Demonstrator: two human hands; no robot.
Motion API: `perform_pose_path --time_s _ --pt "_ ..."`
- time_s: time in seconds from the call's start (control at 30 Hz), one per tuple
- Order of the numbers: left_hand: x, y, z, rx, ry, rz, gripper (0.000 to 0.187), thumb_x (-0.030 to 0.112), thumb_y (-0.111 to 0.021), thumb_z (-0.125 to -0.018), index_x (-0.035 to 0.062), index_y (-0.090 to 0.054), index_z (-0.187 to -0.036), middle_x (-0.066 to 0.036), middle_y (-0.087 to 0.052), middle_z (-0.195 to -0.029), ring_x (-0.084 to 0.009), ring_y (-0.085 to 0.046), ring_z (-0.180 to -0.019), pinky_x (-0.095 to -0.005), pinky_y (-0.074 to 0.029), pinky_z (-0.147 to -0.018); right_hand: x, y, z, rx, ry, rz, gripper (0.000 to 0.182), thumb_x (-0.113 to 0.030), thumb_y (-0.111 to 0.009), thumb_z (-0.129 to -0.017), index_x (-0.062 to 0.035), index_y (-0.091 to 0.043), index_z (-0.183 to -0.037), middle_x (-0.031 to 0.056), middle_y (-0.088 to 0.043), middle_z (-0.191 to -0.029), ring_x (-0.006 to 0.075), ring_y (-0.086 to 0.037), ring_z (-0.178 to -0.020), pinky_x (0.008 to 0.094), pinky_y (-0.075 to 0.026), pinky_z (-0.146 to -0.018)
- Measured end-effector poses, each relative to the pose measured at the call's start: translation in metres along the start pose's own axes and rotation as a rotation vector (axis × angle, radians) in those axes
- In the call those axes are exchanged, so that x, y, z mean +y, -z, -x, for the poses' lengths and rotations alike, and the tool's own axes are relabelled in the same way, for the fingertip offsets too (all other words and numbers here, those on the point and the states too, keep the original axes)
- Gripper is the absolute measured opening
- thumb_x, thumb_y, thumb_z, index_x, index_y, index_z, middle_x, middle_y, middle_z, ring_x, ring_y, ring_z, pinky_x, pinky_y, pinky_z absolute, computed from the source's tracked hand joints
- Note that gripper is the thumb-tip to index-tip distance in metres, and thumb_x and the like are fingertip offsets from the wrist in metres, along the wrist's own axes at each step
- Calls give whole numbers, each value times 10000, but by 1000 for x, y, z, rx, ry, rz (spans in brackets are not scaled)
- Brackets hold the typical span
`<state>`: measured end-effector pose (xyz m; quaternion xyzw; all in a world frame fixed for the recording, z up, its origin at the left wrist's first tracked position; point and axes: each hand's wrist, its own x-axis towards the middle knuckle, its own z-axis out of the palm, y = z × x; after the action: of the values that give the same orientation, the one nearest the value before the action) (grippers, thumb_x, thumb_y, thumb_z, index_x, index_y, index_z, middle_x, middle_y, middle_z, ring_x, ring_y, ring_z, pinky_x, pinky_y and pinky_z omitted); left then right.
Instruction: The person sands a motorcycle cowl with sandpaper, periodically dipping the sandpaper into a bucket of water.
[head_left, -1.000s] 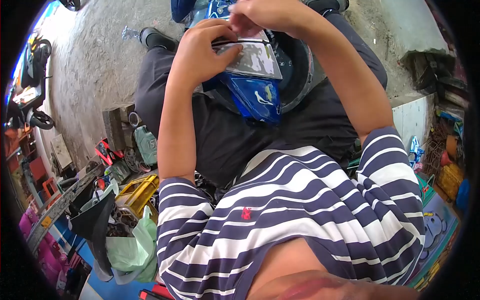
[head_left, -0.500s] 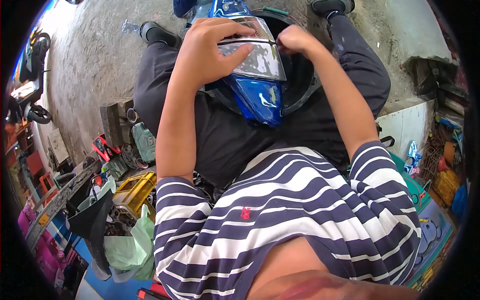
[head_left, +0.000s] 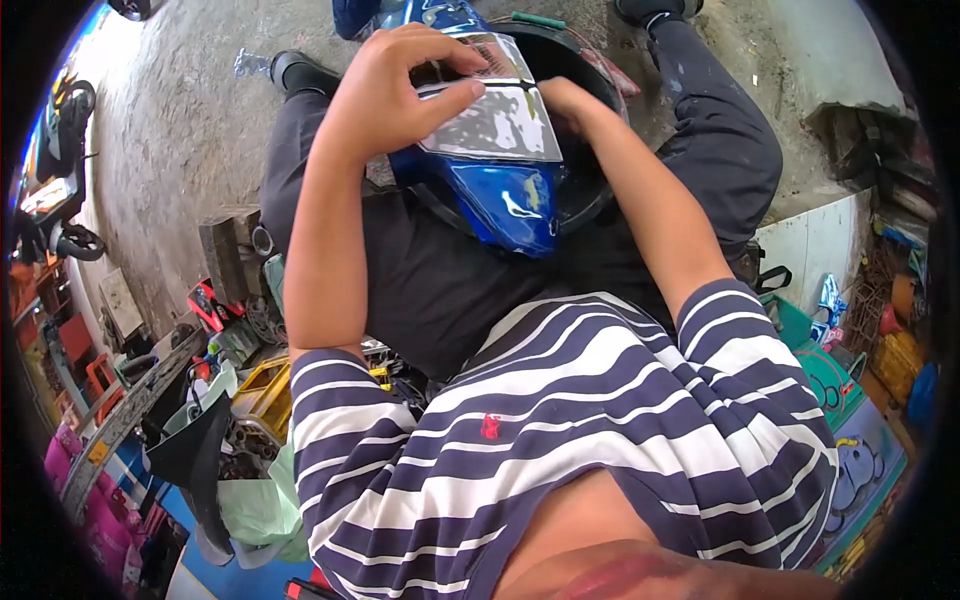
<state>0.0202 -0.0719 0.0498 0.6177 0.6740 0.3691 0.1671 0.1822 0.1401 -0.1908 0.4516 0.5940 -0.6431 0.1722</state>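
Observation:
A glossy blue plastic panel (head_left: 515, 195), like a vehicle body part, lies over a black basin (head_left: 590, 205) between my legs. A silvery reflective sheet (head_left: 490, 125) covers its middle, with a dark line across it. My left hand (head_left: 385, 90) rests over the panel's left side, thumb and fingers apart on the sheet. At the sheet's right edge is my right hand (head_left: 568, 103). Its fingers are curled and partly hidden, so whatever they hold cannot be made out.
A green-handled tool (head_left: 537, 19) lies at the basin's far rim. Left of me are a yellow crate (head_left: 262, 392), a black panel piece (head_left: 195, 455) and a green plastic bag (head_left: 265, 510). A teal box (head_left: 835, 385) stands at the right. Scooters stand far left.
My right hand has moved slightly down and left along the sheet's edge, its fingers now less visible. My left hand keeps its place on the sheet. The view has shifted a little.

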Motion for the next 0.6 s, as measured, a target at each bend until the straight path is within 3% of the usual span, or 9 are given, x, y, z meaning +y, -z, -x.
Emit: perform_pose_path --time_s 0.07,0.13,0.2,0.27,0.37,0.47,0.5,0.6 --pt "1 6 -1 -36 86 56 280 171 -804 -866 5 -822 -1091 -152 -805 -1050 -292 -755 -1017 -392 -557 -983 -41 22 50 -36 108 79 354 -302 -692 -1005 -44 -701 -763 58 -654 -690 165 -594 -554 377 -461 -503" --pt "1 8 0 -58 136 89 290 176 -790 -878 -4 -817 -1104 -152 -805 -1058 -286 -754 -1038 -390 -554 -1004 -75 34 83 95 202 247 390 -372 -646 -1074 -69 -725 -843 27 -669 -715 144 -628 -573 325 -501 -529" --pt "1 9 0 -78 160 111 287 174 -789 -879 -6 -816 -1101 -152 -802 -1079 -286 -749 -1067 -390 -550 -1017 -117 36 123 70 308 211 411 -368 -606 -1104 -68 -730 -852 21 -679 -732 134 -655 -625 292 -531 -589" --pt "2 9 0 -89 102 77 278 161 -782 -870 -5 -817 -1089 -150 -797 -1114 -291 -738 -1110 -396 -542 -1047 -150 22 152 15 487 156 393 -314 -642 -1035 2 -749 -827 113 -716 -715 203 -631 -592 353 -540 -581" --pt "-3 7 -6 -121 90 31 271 146 -771 -853 0 -820 -1076 -150 -789 -1159 -302 -721 -1163 -406 -525 -1095 -181 6 168 -72 605 386 357 -230 -613 -1015 62 -788 -905 167 -782 -849 214 -722 -763 394 -588 -743" --pt "-6 3 -3 -130 131 27 281 146 -760 -839 4 -823 -1073 -154 -786 -1189 -321 -713 -1199 -418 -510 -1135 -181 1 174 99 804 548 341 -250 -633 -998 42 -800 -943 237 -786 -921 272 -744 -808 442 -579 -775" --pt "-6 3 -3 -134 134 27 282 148 -761 -841 2 -822 -1074 -155 -786 -1196 -322 -713 -1202 -419 -512 -1133 -171 1 166 154 851 496 287 -231 -644 -974 11 -799 -971 261 -766 -952 368 -759 -879 483 -574 -813" --pt "-7 4 -5 -107 112 42 292 146 -766 -845 -3 -817 -1091 -154 -788 -1217 -315 -719 -1203 -414 -519 -1122 -127 20 115 176 858 393 348 -287 -663 -962 33 -746 -851 186 -741 -775 296 -634 -630 439 -577 -667"
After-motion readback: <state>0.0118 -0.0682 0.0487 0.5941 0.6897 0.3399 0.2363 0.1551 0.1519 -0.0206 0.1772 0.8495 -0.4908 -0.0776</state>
